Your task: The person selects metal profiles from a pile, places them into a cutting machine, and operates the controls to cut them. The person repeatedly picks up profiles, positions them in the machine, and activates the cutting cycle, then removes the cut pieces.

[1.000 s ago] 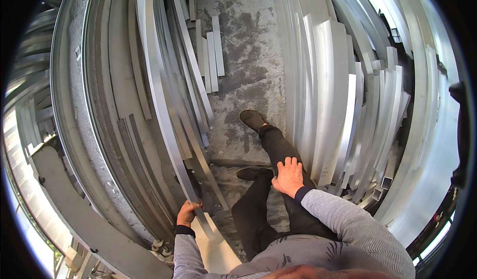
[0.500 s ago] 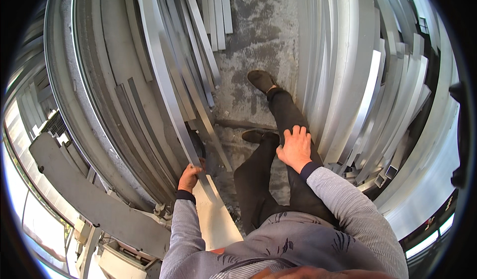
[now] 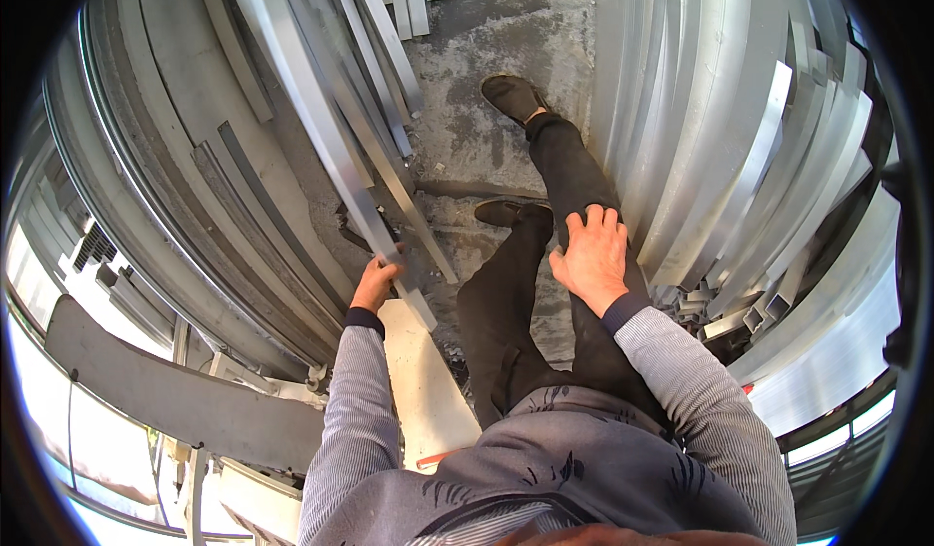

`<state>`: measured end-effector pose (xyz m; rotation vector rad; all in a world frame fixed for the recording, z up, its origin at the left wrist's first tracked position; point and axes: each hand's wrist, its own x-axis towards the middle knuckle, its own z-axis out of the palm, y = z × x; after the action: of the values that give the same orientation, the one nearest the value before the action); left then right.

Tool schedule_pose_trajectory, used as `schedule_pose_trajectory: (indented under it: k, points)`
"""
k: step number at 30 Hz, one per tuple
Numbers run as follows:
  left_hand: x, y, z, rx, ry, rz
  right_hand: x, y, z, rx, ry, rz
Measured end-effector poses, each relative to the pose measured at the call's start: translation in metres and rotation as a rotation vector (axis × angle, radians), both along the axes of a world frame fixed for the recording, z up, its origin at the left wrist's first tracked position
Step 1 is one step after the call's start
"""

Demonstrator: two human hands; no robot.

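My left hand (image 3: 376,281) is closed around a long silver-grey metal bar (image 3: 331,152), close to its near end. From there the bar runs away from me, up and to the left, and leaves the picture at the top. My right hand (image 3: 593,254) holds nothing. It lies on my right leg (image 3: 582,171) around the knee, with the fingers bent over the dark trouser cloth. A thinner metal strip (image 3: 420,217) lies slanting just right of the held bar.
Long metal profiles (image 3: 671,127) are stacked along the right, some with hollow ends facing me. More lengths (image 3: 185,166) line the left. Short bars (image 3: 413,1) lie at the far end of the concrete floor (image 3: 486,35). A cream board (image 3: 428,390) lies beside my left forearm.
The view has tilted, so most things sit higher in the picture. The held bar and my left hand have shifted slightly away from me. My right hand stays on my leg.
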<state>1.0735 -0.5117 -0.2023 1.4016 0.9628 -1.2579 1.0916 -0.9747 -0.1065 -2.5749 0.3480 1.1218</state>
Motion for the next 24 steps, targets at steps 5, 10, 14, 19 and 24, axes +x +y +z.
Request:
schedule_pose_trajectory:
  k: [5, 10, 14, 19, 24]
  points:
    - [-0.015, -0.01, -0.079, 0.225, -0.151, -0.229, 0.007, 0.004, 0.001, -0.012, -0.035, 0.025]
    - [-0.025, -0.02, -0.133, 0.404, -0.35, -0.389, 0.018, 0.012, 0.007, -0.043, -0.015, 0.099]
    - [-0.022, -0.024, -0.14, 0.535, -0.366, -0.464, 0.024, 0.023, 0.01, -0.101, -0.024, 0.174]
    - [-0.016, -0.029, -0.124, 0.585, -0.326, -0.447, 0.027, 0.034, 0.012, -0.15, -0.03, 0.268]
    - [-0.008, -0.04, -0.092, 0.589, -0.291, -0.374, 0.025, 0.044, 0.015, -0.173, -0.008, 0.323]
